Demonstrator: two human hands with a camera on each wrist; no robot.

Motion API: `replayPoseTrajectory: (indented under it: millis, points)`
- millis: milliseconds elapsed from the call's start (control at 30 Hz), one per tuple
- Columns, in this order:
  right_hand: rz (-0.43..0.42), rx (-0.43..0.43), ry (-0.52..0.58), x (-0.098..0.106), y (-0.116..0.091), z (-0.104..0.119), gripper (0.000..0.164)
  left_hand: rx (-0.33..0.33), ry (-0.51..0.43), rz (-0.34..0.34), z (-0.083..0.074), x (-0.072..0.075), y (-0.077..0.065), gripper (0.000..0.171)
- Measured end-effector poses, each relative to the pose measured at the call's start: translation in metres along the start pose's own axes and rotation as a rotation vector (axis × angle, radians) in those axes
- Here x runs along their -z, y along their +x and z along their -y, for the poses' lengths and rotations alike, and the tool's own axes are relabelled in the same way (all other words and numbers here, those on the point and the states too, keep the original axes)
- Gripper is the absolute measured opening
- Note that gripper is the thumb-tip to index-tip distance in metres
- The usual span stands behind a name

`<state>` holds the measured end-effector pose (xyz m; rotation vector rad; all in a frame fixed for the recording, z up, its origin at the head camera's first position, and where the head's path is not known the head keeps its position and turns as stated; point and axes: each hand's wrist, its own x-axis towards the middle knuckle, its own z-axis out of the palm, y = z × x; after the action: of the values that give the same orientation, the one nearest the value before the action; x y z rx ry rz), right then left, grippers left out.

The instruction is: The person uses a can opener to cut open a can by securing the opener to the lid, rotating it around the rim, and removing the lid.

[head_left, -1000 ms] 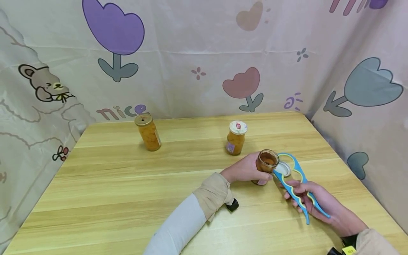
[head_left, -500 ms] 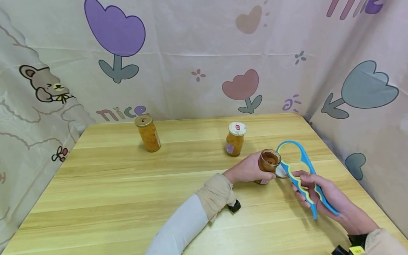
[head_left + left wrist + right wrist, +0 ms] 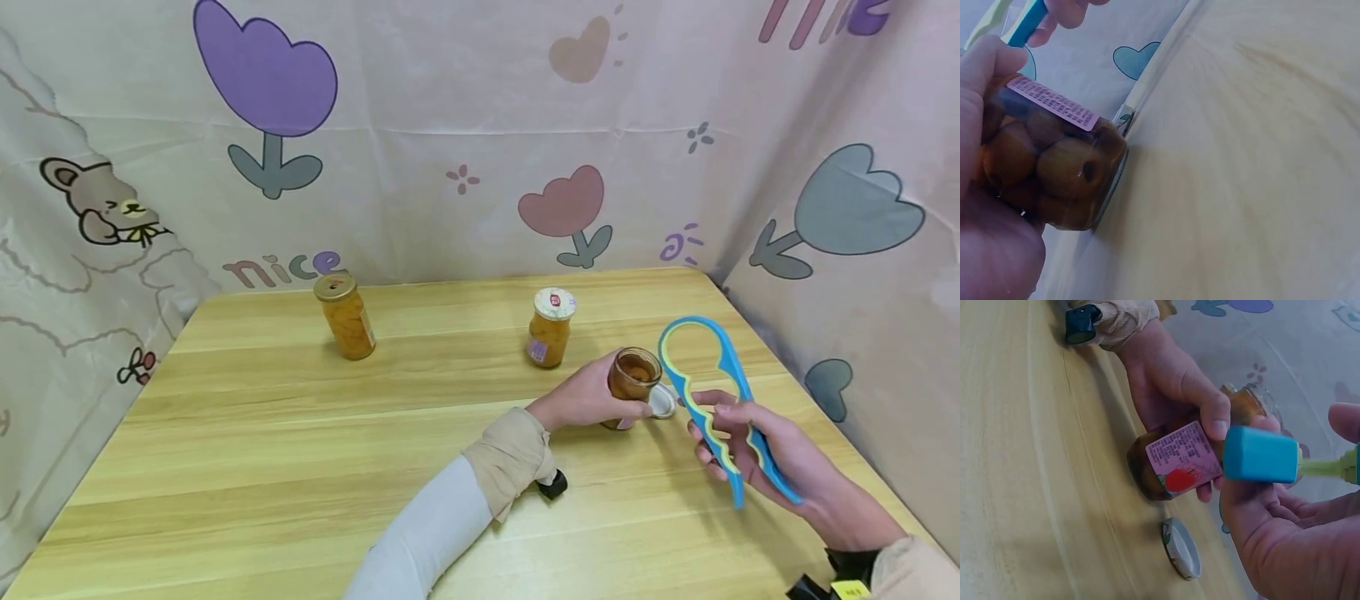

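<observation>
My left hand [image 3: 585,396] grips an uncovered glass jar [image 3: 630,379] on the right side of the table. Round brown fruit shows through its glass in the left wrist view, and a pink label [image 3: 1179,456] faces the right wrist camera. A blue and yellow jar opener [image 3: 735,362] is in my right hand [image 3: 776,450], with fingers curled around its handles. Its ringed end points away from me, above the table and right of the jar. The jar's loose metal lid [image 3: 663,402] lies on the table with its pale inside up, just right of the jar.
A jar of orange fruit with a gold lid [image 3: 348,321] stands at the back left. Behind my left hand is a smaller orange jar with a white lid [image 3: 551,333]. A printed cloth [image 3: 420,208] hangs along the table's back and sides.
My right hand has carried the jar opener a little up and right, off the jar and lid. The left hand keeps its grip on the jar, almost still.
</observation>
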<state>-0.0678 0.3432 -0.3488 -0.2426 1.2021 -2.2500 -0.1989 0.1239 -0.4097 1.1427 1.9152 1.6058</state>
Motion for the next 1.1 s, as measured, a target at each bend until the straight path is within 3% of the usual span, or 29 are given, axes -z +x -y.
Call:
replayPoseTrajectory:
  millis: [133, 367, 533, 700, 833, 1100]
  points:
    - [0.015, 0.013, 0.008, -0.003, -0.001, 0.000, 0.036, 0.014, 0.061, 0.002, -0.002, 0.004, -0.002, 0.059]
    - [-0.060, 0.024, -0.074, -0.015, 0.000, 0.004, 0.030, 0.059, 0.154, 0.015, -0.001, 0.021, -0.014, 0.071]
    - [-0.087, 0.037, -0.133, -0.020, 0.001, 0.007, 0.028, 0.070, 0.219, 0.023, -0.002, 0.037, -0.025, 0.059]
    - [-0.099, 0.040, -0.192, -0.026, 0.001, 0.008, 0.027, 0.024, 0.278, 0.042, -0.007, 0.057, -0.034, 0.043]
    - [-0.103, 0.036, -0.223, -0.030, 0.001, 0.008, 0.027, 0.014, 0.311, -0.001, -0.011, 0.075, -0.043, 0.034]
    - [-0.052, 0.042, -0.202, -0.037, 0.001, 0.007, 0.027, 0.068, 0.352, -0.138, -0.012, 0.104, -0.059, 0.021]
